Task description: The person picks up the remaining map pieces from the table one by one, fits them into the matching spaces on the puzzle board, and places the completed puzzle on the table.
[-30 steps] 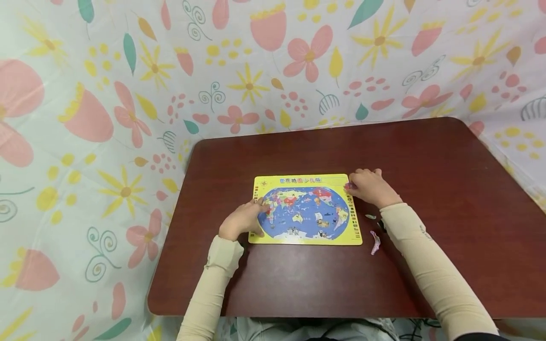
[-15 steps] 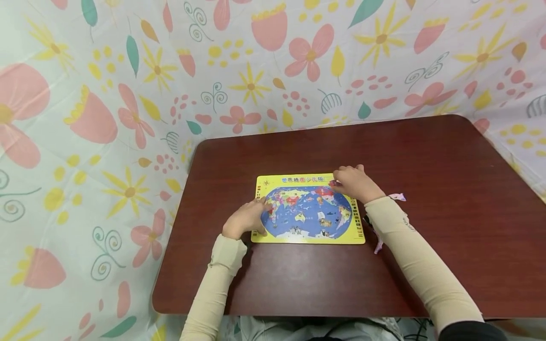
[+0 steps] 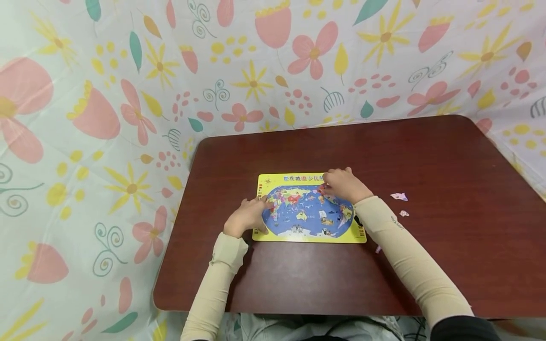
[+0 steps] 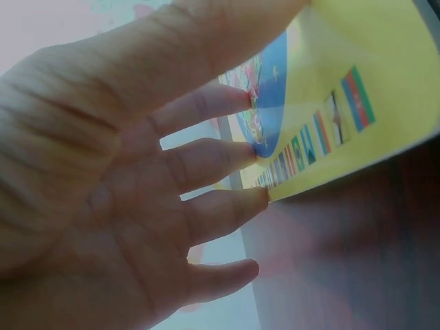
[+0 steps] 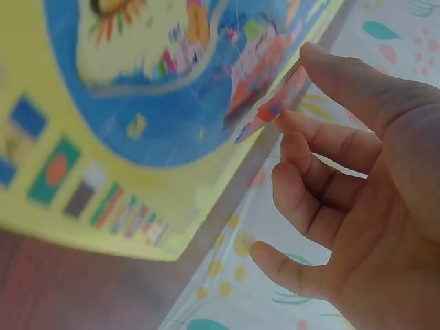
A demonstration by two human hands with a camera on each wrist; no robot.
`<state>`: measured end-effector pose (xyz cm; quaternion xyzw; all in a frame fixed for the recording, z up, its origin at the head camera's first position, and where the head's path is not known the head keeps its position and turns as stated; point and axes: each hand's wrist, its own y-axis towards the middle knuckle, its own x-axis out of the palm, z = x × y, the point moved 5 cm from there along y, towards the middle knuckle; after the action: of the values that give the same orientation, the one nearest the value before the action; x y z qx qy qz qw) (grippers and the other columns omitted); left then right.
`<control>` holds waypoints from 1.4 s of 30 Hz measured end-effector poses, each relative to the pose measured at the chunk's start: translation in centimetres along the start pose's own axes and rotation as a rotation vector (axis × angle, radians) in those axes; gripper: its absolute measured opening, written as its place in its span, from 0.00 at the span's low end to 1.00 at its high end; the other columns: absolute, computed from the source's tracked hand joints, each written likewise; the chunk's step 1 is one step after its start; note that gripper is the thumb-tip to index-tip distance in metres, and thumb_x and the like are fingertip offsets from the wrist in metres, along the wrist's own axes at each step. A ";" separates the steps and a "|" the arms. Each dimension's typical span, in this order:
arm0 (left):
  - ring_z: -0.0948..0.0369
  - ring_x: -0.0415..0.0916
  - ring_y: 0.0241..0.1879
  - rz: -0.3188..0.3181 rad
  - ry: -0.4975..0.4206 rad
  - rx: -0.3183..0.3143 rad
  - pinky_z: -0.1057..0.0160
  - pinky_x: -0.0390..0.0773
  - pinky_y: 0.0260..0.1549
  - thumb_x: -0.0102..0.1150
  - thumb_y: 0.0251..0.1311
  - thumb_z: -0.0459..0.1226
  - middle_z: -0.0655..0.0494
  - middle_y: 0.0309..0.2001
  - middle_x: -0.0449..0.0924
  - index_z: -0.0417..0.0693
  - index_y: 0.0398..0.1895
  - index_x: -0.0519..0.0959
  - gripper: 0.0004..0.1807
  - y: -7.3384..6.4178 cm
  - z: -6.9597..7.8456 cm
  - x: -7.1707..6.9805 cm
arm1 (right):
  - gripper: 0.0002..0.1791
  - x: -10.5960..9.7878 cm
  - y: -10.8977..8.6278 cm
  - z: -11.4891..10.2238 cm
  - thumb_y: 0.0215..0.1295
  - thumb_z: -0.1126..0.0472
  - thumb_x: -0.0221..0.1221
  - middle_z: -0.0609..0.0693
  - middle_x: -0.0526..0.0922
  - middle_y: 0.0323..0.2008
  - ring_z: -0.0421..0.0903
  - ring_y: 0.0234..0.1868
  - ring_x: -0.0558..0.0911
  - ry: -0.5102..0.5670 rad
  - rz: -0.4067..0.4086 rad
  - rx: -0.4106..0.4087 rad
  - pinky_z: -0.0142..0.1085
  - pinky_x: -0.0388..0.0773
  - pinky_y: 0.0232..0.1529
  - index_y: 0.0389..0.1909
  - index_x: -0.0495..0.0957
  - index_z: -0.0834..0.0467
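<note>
Pinching a piece (image 5: 268, 114), the right hand (image 3: 344, 184) is over the map (image 3: 304, 224) (lengthwise left-to-right, title (image 3: 297, 179) farthest). The left hand (image 3: 245, 220) has a wide grip.

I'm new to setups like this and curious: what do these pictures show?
No machine is working here: a person does it all bare-handed. The wide pictures come from a camera worn on the head; the two close-ups come from one on each wrist. On the brown table lies a children's world map puzzle. The left hand rests at its left side, fingers spread. The right hand pinches a small reddish puzzle piece between thumb and finger, at the puzzle's upper right. Farther right lie two loose pieces, and a third piece shows beside the right sleeve. Behind the table is a flower-patterned cloth.
</note>
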<state>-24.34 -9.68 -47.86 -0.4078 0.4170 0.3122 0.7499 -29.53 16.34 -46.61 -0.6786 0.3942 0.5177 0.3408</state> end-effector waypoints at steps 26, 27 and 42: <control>0.47 0.53 0.76 0.000 0.013 0.001 0.36 0.50 0.70 0.82 0.47 0.43 0.46 0.78 0.55 0.55 0.74 0.71 0.47 0.1 -0.4 0.0 | 0.10 0.2 0.0 -0.6 0.65 0.59 0.69 0.50 0.74 0.23 0.47 0.26 0.71 0.023 -0.004 -0.008 0.44 0.66 0.32 0.31 0.82 0.61; 0.47 0.53 0.76 -0.001 0.011 -0.001 0.36 0.50 0.70 0.82 0.47 0.43 0.46 0.78 0.55 0.55 0.74 0.70 0.47 0.0 -0.5 0.1 | 0.09 0.1 0.0 -0.5 0.65 0.59 0.69 0.51 0.75 0.24 0.47 0.26 0.71 0.023 0.003 -0.013 0.44 0.67 0.31 0.33 0.83 0.62; 0.46 0.57 0.74 0.007 0.019 0.003 0.36 0.53 0.69 0.83 0.45 0.42 0.44 0.77 0.57 0.52 0.72 0.72 0.47 -0.2 0.3 0.2 | 0.18 -1.2 -3.7 2.0 0.63 0.66 0.67 0.65 0.84 0.47 0.60 0.46 0.83 0.037 0.027 0.053 0.61 0.75 0.50 0.53 0.82 0.69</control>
<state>-23.95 -9.47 -47.84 -0.4082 0.4261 0.3100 0.7454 -27.33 19.99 -45.66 -0.6734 0.4232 0.4989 0.3442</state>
